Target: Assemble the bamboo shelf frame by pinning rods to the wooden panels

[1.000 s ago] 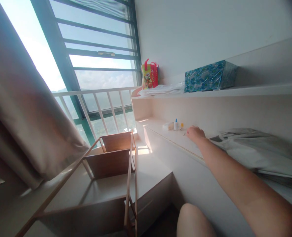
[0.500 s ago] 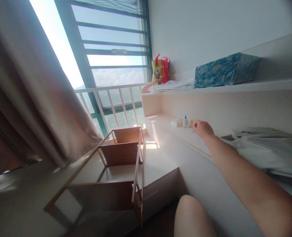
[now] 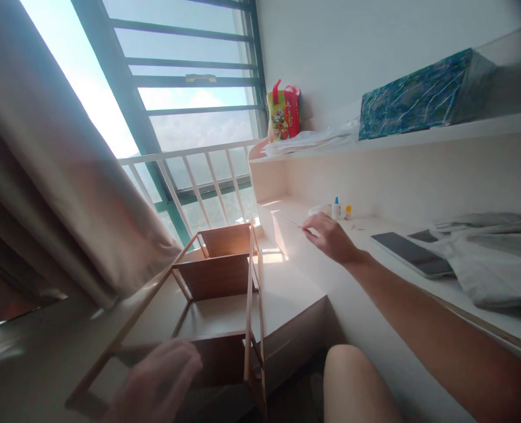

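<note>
My right hand [image 3: 328, 235] is raised in front of the shelf edge, fingers pinched on a thin dark rod [image 3: 293, 222] that points left; its exact kind is too small to make out. Just behind that hand stand a small white bottle with a blue cap [image 3: 336, 209] and a little yellow-capped container [image 3: 348, 211]. A pale item [image 3: 320, 209] lies beside them, partly hidden. My left hand [image 3: 165, 379] is a blur at the bottom, over the near part of the wooden frame [image 3: 216, 352]; its fingers are smeared by motion.
A phone [image 3: 412, 254] lies on the lower shelf near grey cloth [image 3: 498, 258]. Above stand a blue patterned box [image 3: 414, 94], papers [image 3: 313, 140] and a red-and-green bag [image 3: 283, 114]. A curtain [image 3: 93, 194] hangs left. My knee [image 3: 352, 382] is below.
My right hand has moved left from beside the small bottles, with the thin rod in its fingers. My left hand has come into view at the bottom. The phone now shows.
</note>
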`<state>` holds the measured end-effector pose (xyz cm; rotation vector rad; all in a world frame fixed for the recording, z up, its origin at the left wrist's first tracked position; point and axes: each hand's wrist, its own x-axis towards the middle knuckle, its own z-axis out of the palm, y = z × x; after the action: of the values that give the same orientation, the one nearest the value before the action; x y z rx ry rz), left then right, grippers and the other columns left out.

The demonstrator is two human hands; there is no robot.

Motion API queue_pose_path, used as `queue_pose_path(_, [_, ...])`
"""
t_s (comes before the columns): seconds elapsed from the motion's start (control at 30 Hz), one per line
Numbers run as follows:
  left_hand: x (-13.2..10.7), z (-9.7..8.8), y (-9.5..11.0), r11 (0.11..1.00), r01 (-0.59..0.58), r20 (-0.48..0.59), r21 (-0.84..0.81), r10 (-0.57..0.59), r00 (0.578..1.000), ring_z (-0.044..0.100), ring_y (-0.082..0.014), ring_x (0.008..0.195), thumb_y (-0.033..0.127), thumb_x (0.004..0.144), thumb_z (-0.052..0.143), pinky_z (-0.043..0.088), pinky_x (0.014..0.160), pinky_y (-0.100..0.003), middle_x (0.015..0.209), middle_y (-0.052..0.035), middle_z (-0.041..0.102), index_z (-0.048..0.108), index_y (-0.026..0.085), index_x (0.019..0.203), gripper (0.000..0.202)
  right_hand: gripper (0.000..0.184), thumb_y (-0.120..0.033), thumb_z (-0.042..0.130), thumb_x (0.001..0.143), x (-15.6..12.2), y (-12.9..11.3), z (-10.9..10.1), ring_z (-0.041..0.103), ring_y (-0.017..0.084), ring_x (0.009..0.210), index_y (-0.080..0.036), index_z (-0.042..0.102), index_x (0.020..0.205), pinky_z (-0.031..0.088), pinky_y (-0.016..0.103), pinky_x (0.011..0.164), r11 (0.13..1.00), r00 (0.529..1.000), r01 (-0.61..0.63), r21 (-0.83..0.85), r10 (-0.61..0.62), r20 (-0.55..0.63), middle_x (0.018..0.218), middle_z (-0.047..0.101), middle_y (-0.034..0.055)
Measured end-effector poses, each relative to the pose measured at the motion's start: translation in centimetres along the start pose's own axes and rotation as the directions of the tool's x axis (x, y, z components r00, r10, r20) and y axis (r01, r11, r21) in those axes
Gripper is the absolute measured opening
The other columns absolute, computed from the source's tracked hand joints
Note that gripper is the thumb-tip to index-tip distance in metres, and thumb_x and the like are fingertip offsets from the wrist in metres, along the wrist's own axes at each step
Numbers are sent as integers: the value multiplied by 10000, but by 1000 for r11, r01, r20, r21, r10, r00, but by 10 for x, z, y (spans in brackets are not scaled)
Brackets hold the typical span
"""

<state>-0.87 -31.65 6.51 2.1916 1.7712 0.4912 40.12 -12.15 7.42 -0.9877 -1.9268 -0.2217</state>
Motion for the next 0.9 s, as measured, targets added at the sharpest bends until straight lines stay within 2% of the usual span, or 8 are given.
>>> queue_pose_path(0.07, [64, -7, 12, 993, -116, -138, 7, 116, 984, 652, -233, 953, 502, 928, 415, 518, 889, -343, 947, -41, 721, 669, 266, 783, 376, 87, -225, 578, 898, -9, -23, 30, 587, 225, 886, -218, 656, 862, 466, 361, 843, 980, 985, -101, 172, 123, -122, 906, 679, 65])
queue_pose_path(0.13, [129, -4, 20, 980, -163, -172, 113, 181, 968, 645, -228, 986, 458, 937, 405, 496, 912, -343, 1014, -55, 721, 667, 237, 888, 346, 93, -283, 613, 887, -23, -35, 66, 545, 183, 728, -214, 670, 864, 456, 317, 722, 913, 937, -248, 322, 311, -158, 830, 663, 36])
queue_pose_path(0.27, [234, 27, 19, 966, -89, -137, 244, 125, 983, 614, -275, 1093, 494, 942, 393, 445, 978, -416, 1138, -116, 698, 650, 191, 1058, 413, 181, -380, 668, 835, -61, -32, 142, 435, 142, 577, -202, 696, 820, 386, 280, 588, 649, 780, -467, 600, 622, -66, 649, 581, -17])
queue_pose_path(0.37, [282, 57, 9, 952, -48, -85, 304, 77, 993, 594, -331, 1125, 590, 926, 392, 358, 1044, -518, 1146, -144, 701, 669, 188, 1027, 499, 224, -407, 679, 812, -87, -19, 184, 452, 143, 573, -186, 709, 829, 393, 283, 578, 491, 692, -541, 683, 721, 30, 694, 635, 7])
queue_pose_path(0.47, [308, 81, 3, 942, -38, -22, 335, 48, 999, 623, -306, 1024, 621, 937, 332, 342, 1039, -520, 1019, -109, 733, 681, 210, 898, 541, 245, -422, 684, 801, -97, -7, 203, 477, 151, 582, -185, 729, 845, 405, 289, 579, 432, 656, -575, 695, 751, 75, 692, 650, 15])
queue_pose_path(0.57, [320, 96, 0, 930, -45, -19, 365, 56, 998, 613, -283, 995, 558, 959, 299, 344, 1016, -490, 991, -86, 721, 653, 211, 855, 506, 229, -418, 692, 798, -93, 4, 203, 476, 152, 587, -202, 745, 853, 408, 290, 589, 429, 660, -580, 693, 745, 92, 655, 623, 0])
queue_pose_path(0.7, [326, 104, -3, 918, -75, -26, 389, 93, 995, 590, -255, 953, 488, 953, 310, 373, 931, -405, 948, -70, 689, 597, 210, 804, 427, 185, -388, 681, 801, -88, 21, 194, 469, 159, 584, -218, 748, 825, 404, 297, 593, 469, 670, -605, 643, 736, 93, 623, 590, -7])
queue_pose_path(0.9, [326, 104, -6, 921, -106, -16, 375, 121, 992, 553, -231, 921, 461, 946, 303, 362, 838, -355, 936, -40, 665, 543, 215, 784, 380, 144, -349, 677, 802, -98, 30, 188, 470, 164, 585, -222, 744, 806, 392, 303, 591, 460, 654, -659, 595, 742, 150, 614, 576, -5])
